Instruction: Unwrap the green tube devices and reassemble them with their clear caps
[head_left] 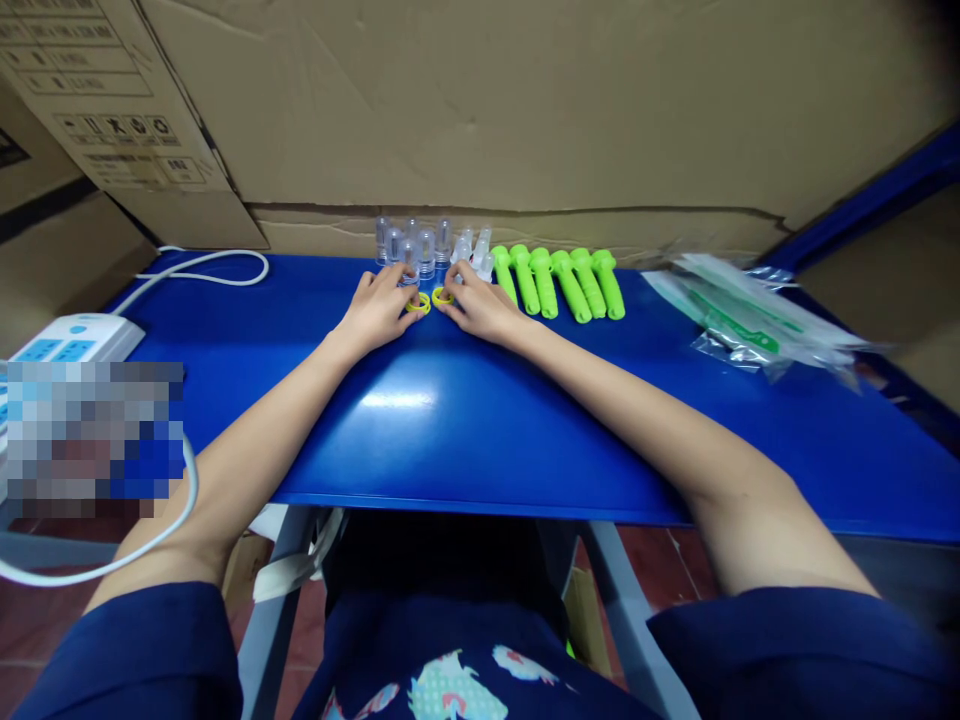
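Note:
My left hand (379, 312) is at the middle of the blue table's far side, its thumb and fingers curled round a yellow ring (421, 304). Just to the right, my right hand (484, 306) holds its bent fingers and thumb at another yellow ring (441, 297). The two rings lie close together, low over the tabletop. Behind the hands stand several clear plastic tubes with rounded tops (426, 252). Whitish translucent pieces (482, 242) are clustered behind my right hand and partly hidden by it. Several bright green handles (574, 285) lie in a row to its right.
Cardboard (480, 110) walls off the back of the blue table (465, 440). A white power strip (82, 335) with a looping white cable (217, 255) is at the left. Clear plastic bags with green print (750, 320) lie at the right.

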